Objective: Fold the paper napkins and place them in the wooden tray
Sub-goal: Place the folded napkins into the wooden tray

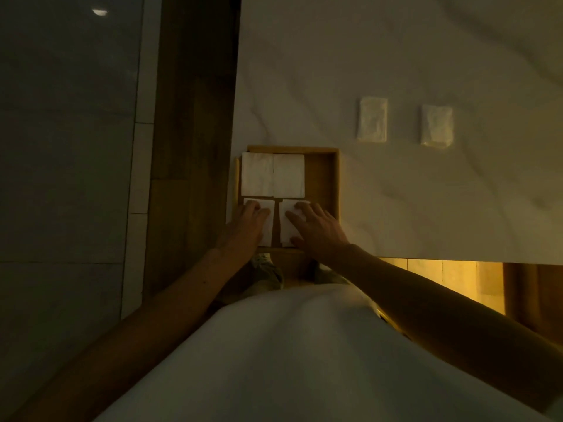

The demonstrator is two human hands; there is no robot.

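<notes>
- The wooden tray [330,178] sat on the pale marble worktop [426,193], at its near left corner, and every place below is given relative to that tray.
- Two folded napkins [273,175] lay side by side, edges touching, in the tray's far left part.
- Two more folded napkins lay in its near part, apart from each other with a strip of wood showing between them: the left near napkin [268,226] and the right near napkin [288,228].
- The left hand [243,226] lay flat on the left near napkin, its grip spread, fingers extended and pinching nothing.
- The right hand [320,228] lay flat on the right near napkin, its grip likewise spread, palm down.
- The tray's right side showed bare wood.
- Beyond the tray and to its right, two small wrapped packets [372,119] lay on the worktop, well apart from the tray and near each other.
- Left of the tray ran a dark wooden strip [195,117].
</notes>
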